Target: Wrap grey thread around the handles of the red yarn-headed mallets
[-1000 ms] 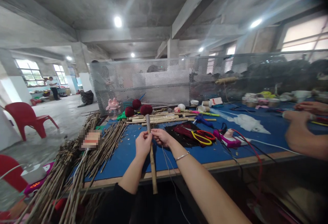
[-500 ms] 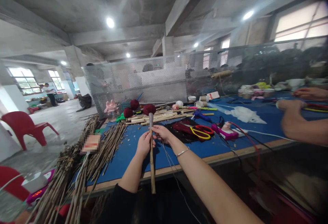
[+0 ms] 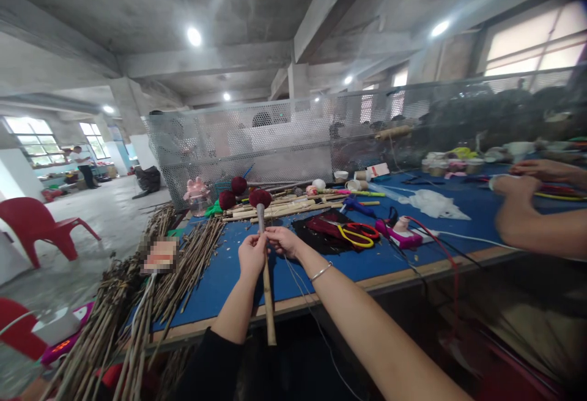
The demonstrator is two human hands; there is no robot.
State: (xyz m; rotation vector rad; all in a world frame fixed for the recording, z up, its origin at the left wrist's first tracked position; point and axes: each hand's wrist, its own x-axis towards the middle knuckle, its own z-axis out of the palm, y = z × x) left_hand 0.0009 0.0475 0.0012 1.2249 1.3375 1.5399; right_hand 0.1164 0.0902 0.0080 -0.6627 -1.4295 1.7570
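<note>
A wooden stick [image 3: 268, 309] stands tilted in front of me, with a dark red ball [image 3: 260, 197] on its top end and a grey wrapping [image 3: 261, 217] just beneath the ball. My left hand [image 3: 252, 257] is closed round the stick below this wrapping. From the other side, my right hand [image 3: 283, 241] pinches at the lower end of the wrapping, fingertips close to the left thumb. A thin pale thread [image 3: 306, 296] runs from the right fingers down past the table edge. Exactly how the thread meets the stick is hidden by the fingers.
Scissors with yellow and red handles [image 3: 355, 235] lie on dark cloth, near a blue glue gun [image 3: 360, 206]. Bundled thin sticks [image 3: 188, 266] cover the left side. More red balls [image 3: 227, 200] sit behind. A co-worker's arm [image 3: 518, 211] reaches in at right.
Both hands and the stick have shifted slightly left in view, and the ball sits a touch lower. My fingers have drawn closer together on the stick.
</note>
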